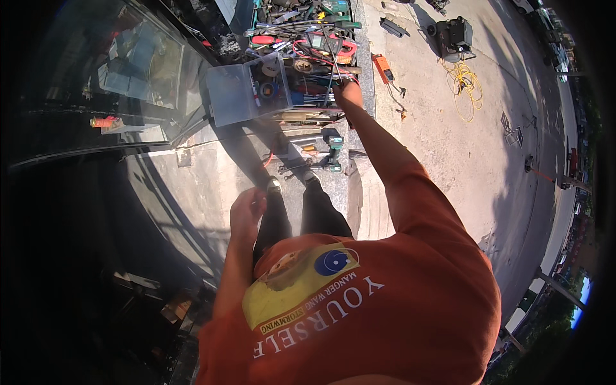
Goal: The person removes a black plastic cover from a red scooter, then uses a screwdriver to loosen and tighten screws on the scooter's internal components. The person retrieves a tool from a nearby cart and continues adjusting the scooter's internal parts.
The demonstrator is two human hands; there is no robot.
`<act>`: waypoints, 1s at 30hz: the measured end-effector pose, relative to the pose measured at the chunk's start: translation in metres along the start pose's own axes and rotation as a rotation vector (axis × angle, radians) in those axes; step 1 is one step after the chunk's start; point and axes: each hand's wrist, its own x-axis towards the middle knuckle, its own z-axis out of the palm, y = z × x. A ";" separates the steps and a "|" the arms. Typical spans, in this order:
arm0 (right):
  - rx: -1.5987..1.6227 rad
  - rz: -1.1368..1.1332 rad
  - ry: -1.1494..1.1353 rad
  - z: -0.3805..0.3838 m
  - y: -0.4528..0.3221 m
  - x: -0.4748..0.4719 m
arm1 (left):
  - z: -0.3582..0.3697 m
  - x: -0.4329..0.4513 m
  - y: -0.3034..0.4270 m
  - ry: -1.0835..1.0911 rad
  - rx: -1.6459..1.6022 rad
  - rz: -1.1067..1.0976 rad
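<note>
My right hand (pixel 350 94) reaches into a crowded heap of tools, its fingers closed at the lower end of a long thin metal rod (pixel 330 50). Under and beside that rod lies a red clamp meter (pixel 344 47) with a red lead. Left of the hand stands a clear plastic box (pixel 287 91), its lid (pixel 230 95) folded back. A roll of blue tape (pixel 267 90) is inside. My left hand (pixel 246 216) hangs beside my left leg with curled fingers; a small bright spot shows there, too small to identify.
On the ground before my shoes lie a green cordless power tool (pixel 334 153) and several wrenches (pixel 293 169). A glass panel (pixel 144 67) borders the left. To the right are an orange tool (pixel 382 67), a coiled yellow cord (pixel 464 89) and a black wheeled machine (pixel 455 38).
</note>
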 end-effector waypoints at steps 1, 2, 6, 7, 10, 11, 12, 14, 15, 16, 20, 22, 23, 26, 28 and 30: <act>-0.019 0.017 -0.025 0.003 -0.006 0.009 | -0.001 -0.002 -0.009 0.031 -0.011 -0.050; -0.050 0.092 -0.043 0.007 -0.010 0.014 | 0.000 -0.003 -0.018 0.059 -0.010 -0.073; 0.034 0.152 0.015 0.022 -0.013 0.028 | -0.003 0.013 -0.037 0.119 0.030 -0.104; 0.079 0.213 -0.002 0.021 -0.018 0.028 | -0.001 0.022 -0.036 0.131 0.058 -0.108; 0.146 0.290 0.098 0.039 -0.008 0.036 | 0.018 0.070 -0.019 0.103 0.020 -0.053; 0.167 0.329 0.108 0.040 -0.014 0.035 | 0.021 0.093 -0.016 0.093 0.022 -0.032; 0.185 0.310 0.116 0.036 -0.017 0.034 | 0.030 0.113 -0.009 0.067 -0.001 0.000; 0.207 0.216 0.147 0.037 -0.002 0.044 | 0.047 0.160 0.000 0.050 -0.034 0.009; 0.218 0.176 0.120 0.035 -0.001 0.045 | 0.052 0.185 0.000 0.062 -0.056 0.041; 0.185 0.181 0.115 0.036 0.006 0.049 | 0.065 0.202 0.003 0.069 -0.073 0.067; 0.264 0.129 0.029 0.036 0.030 0.057 | 0.077 0.254 0.003 0.027 -0.141 0.075; 0.339 0.110 -0.044 0.026 0.035 0.054 | 0.073 0.270 -0.004 -0.002 -0.168 0.106; 0.378 0.100 -0.083 0.019 0.035 0.052 | 0.064 0.281 -0.008 -0.049 -0.060 0.176; 0.341 0.070 -0.172 -0.002 0.048 0.050 | 0.053 0.300 -0.016 -0.143 0.123 0.276; 0.403 0.005 -0.264 -0.010 0.054 0.050 | 0.043 0.306 -0.015 -0.167 0.203 0.327; 0.393 -0.028 -0.373 -0.028 0.041 0.045 | 0.016 0.324 -0.029 -0.190 0.221 0.395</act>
